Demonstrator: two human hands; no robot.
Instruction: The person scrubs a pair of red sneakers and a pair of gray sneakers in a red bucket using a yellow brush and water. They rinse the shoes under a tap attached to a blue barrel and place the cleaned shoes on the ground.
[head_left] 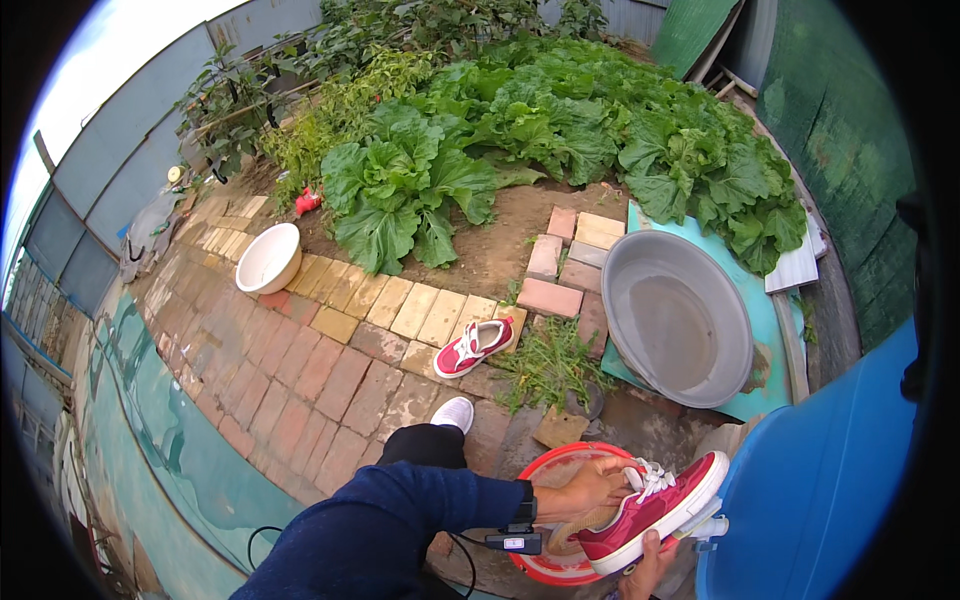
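1 red shoe [668, 508] held over basin w/ red rim [558, 468], nr blue tank [820, 490]. R hand [648, 572] clamped on its sole from below; L hand [590, 488] at its opening, can't tell if fingers grip. 2nd shoe [473, 348] on brick path [340, 380], grey tub [675, 320] to rt, white bowl [268, 258] far L.

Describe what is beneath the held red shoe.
Beneath the held red shoe, the right hand supports it, and part of a red-rimmed basin shows. The shoe and left hand hide some of the basin's inside.
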